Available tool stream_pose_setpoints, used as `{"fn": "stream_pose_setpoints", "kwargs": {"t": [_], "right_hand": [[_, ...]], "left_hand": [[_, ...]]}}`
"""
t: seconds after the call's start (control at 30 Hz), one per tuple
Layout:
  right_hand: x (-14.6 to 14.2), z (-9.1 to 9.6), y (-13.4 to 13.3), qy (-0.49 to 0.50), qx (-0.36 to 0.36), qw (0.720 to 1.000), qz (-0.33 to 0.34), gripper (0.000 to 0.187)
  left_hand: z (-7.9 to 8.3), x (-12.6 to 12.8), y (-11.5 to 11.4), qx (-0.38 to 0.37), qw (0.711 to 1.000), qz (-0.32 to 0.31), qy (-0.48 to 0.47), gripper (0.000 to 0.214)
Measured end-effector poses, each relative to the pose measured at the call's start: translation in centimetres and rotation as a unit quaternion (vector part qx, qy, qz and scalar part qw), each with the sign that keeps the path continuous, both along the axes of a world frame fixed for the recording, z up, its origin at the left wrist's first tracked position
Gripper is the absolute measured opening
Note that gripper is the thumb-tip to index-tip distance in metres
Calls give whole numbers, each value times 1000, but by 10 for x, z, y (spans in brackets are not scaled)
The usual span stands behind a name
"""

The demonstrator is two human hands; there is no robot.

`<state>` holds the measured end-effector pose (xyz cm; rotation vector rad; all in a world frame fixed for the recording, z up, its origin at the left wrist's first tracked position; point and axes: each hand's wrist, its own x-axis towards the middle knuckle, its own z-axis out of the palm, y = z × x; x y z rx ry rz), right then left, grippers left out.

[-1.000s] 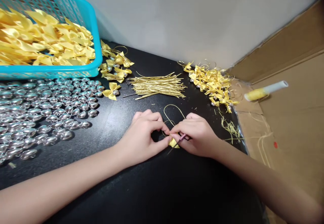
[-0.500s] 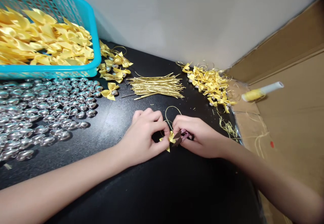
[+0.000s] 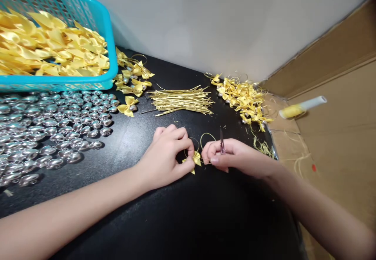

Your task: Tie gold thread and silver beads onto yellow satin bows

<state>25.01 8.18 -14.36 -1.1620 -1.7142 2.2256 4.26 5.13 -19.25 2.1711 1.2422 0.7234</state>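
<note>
My left hand (image 3: 169, 154) is closed, thumb and forefinger pinching a small yellow satin bow (image 3: 196, 158) just above the black tabletop. A loop of thin gold cord (image 3: 202, 138) rises from the bow. Close by on the right, my right hand (image 3: 232, 153) is closed round a pair of thread snips (image 3: 222, 142), whose dark blade points up past the fingers. The fingertips of that hand seem to pinch the cord near the bow. Most of the snips' handle is hidden in the palm.
Yellow bows fill a turquoise basket (image 3: 113, 62) at the back left. Silver beads (image 3: 55, 134) cover the table's left side. Behind my hands lies a bundle of gold cords (image 3: 182, 100). Bows with beads (image 3: 243, 99) are heaped at the right, near cord scraps (image 3: 264, 147) and a thread tube (image 3: 302, 107).
My right hand has drawn slightly right, away from the bow, and turned so the snips' blade points up instead of toward the bow. The cord loop has shifted. The left hand has barely moved.
</note>
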Motion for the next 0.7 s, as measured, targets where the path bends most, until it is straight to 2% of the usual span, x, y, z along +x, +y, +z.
{"fn": "stream_pose_setpoints", "kwargs": {"t": [0.23,0.43,0.57,0.7], "right_hand": [[9,-2,8,99,-87,986,-102,20],[17,0,11,157,-121,972,-125,31],[29,4,15,124,-102,981,-113,33],[47,11,23,-3,-9,994,-109,31]], "left_hand": [[0,-1,2,-10,1000,-3,-2,13],[2,-2,4,-29,1000,-8,0,14],[2,-2,5,-36,999,-4,1,13],[2,-3,5,-41,999,-2,2,13]]}}
